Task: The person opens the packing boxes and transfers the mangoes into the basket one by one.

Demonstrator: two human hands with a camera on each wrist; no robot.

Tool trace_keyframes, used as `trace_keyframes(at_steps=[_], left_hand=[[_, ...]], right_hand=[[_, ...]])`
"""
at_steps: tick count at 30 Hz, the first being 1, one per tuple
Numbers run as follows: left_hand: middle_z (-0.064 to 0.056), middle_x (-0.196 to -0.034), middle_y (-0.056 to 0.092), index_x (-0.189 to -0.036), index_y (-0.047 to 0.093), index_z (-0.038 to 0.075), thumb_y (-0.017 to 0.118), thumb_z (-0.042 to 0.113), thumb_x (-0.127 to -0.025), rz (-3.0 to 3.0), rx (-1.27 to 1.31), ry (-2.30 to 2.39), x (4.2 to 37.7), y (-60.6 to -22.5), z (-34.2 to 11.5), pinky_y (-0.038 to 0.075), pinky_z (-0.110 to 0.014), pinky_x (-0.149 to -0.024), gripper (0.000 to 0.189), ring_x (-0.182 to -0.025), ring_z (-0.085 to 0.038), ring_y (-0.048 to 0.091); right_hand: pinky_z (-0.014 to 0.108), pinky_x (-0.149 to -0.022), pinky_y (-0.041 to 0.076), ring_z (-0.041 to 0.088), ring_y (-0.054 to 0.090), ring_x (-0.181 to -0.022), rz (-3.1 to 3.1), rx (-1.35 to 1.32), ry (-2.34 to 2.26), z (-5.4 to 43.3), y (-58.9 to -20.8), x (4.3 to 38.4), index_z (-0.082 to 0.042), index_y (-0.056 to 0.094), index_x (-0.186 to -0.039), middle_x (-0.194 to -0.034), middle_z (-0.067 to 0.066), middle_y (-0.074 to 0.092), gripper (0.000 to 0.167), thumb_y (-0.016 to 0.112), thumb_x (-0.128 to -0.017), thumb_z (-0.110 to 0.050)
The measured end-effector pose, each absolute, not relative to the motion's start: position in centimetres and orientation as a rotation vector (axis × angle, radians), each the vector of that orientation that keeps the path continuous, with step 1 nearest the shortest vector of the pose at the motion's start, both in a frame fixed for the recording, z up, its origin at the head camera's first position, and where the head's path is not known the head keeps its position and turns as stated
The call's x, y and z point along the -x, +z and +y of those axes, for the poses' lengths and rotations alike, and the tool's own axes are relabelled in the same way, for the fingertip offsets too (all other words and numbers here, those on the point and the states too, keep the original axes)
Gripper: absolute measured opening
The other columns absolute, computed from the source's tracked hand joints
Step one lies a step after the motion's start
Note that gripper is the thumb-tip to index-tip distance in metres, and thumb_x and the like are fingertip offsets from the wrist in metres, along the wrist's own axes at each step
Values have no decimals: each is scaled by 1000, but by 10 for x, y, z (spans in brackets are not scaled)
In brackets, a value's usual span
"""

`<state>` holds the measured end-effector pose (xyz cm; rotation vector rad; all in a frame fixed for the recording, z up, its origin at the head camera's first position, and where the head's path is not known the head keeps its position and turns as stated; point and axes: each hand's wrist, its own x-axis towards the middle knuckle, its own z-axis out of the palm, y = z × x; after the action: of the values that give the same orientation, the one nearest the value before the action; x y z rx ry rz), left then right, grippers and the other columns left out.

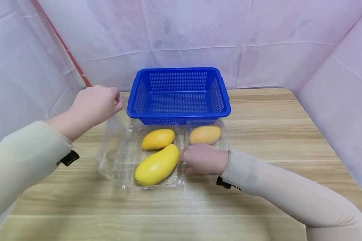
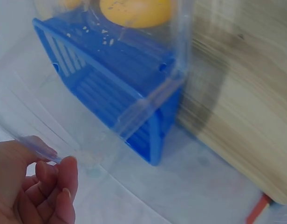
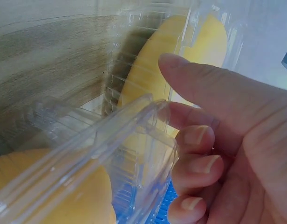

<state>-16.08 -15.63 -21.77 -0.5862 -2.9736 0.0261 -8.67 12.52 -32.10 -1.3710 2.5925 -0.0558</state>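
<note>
My left hand pinches the edge of a clear plastic lid between thumb and forefinger, as the left wrist view shows. The lid stands raised at the left of a clear plastic box. Inside that box lie a smaller orange-yellow mango and a larger yellow mango. My right hand is at the box's right edge, with its forefinger at the rim corner and its thumb apart. Behind this hand, a second clear box holds a pale orange mango; the hand hides part of it.
A blue perforated basket stands behind both boxes, with nothing in it. The wooden table reaches to the fabric walls at the back and sides.
</note>
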Motion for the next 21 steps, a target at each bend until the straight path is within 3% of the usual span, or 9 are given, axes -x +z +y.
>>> trace_keyframes(at_steps=[6,9,14,21], left_hand=[[-7,-67,60,-87,61,3,48,20,-90,-3009,558,-42,164,-223,-182,45,-46,-52,21,-56,-25,53],[-4,-61,59,-89,61,0,49,21,-91,-3037,534,-68,167,-228,-196,46,-46,-56,24,-55,-24,55],[4,-54,58,-85,59,2,48,23,-92,-3128,492,-85,170,-239,-220,44,-45,-60,24,-56,-22,55],[1,-61,55,-75,56,8,49,19,-84,-3321,406,-86,176,-260,-249,37,-37,-52,16,-59,-22,50]], right_hand=[[28,-65,49,13,61,-74,2601,1373,-60,126,-320,86,-17,68,-86,-82,-3,66,18,76,-75,-29],[28,-66,49,13,61,-75,2597,1371,-68,126,-319,85,-17,68,-87,-83,-3,66,19,76,-75,-29],[27,-67,49,13,61,-76,2578,1366,-86,127,-318,85,-16,68,-87,-83,-3,66,20,77,-75,-28],[24,-66,49,11,60,-74,2557,1350,-130,129,-319,86,-15,68,-89,-83,-3,66,20,77,-74,-24]])
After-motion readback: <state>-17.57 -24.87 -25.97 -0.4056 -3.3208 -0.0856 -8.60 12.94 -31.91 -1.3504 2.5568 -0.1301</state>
